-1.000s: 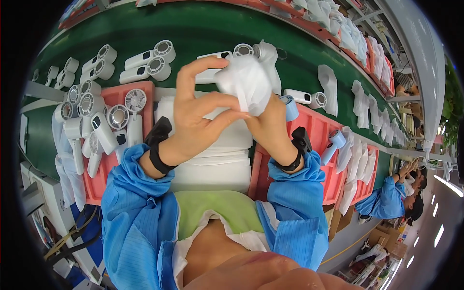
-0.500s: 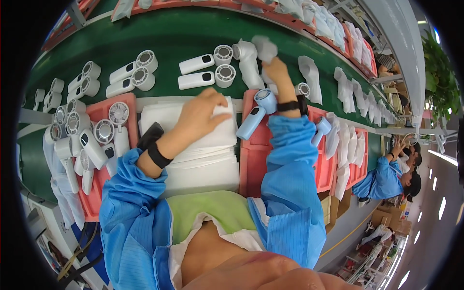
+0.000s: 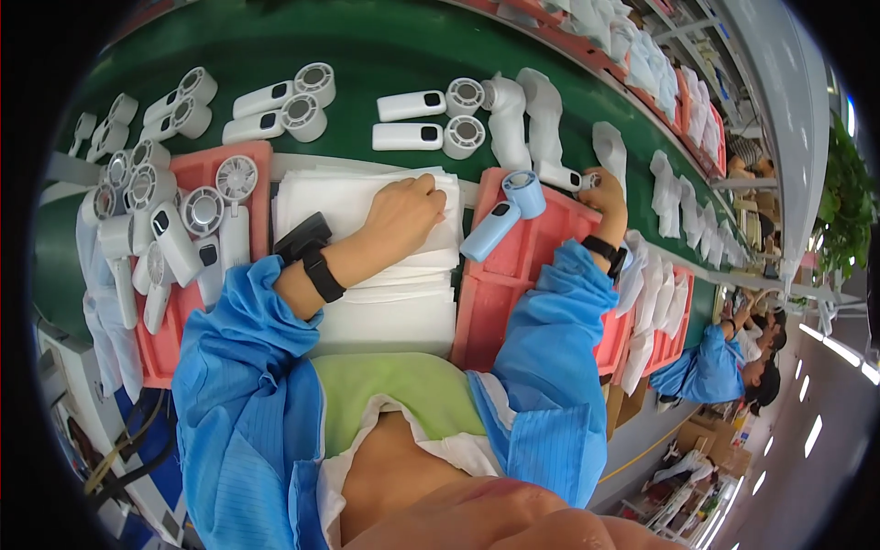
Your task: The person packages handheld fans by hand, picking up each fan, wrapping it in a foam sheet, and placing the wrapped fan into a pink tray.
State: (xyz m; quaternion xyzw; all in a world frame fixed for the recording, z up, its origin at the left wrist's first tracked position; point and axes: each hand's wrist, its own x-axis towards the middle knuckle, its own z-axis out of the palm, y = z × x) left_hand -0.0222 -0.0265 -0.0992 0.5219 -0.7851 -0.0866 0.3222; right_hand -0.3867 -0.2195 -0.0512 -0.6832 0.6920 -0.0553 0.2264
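Note:
My right hand (image 3: 605, 192) is closed around the round head of a white handheld fan (image 3: 557, 175), whose handle points left. Below it, a light blue handheld fan (image 3: 492, 231) lies folded across a pink tray (image 3: 477, 307). My left hand (image 3: 403, 218) rests on a stack of white soft pouches (image 3: 316, 206). Its fingers are curled and pressed together near the stack's right edge; whether they pinch a pouch is hidden. Beyond the stack, two bare white fans (image 3: 408, 137) lie on the green belt (image 3: 385, 55), beside two fans in white pouches (image 3: 543, 115).
At the left, a pink tray (image 3: 261, 174) bears several white fans (image 3: 174, 246). More white fan pairs (image 3: 258, 126) lie along the belt. Wrapped fans (image 3: 662, 192) line its right side, and others (image 3: 653, 284) lie in trays nearer me. Another person (image 3: 710, 371) sits at the right.
My right hand has let go of a wrapped fan on the belt, come nearer and rightward, and taken hold of a white fan. My left hand's spread fingers have drawn together. The view has shifted.

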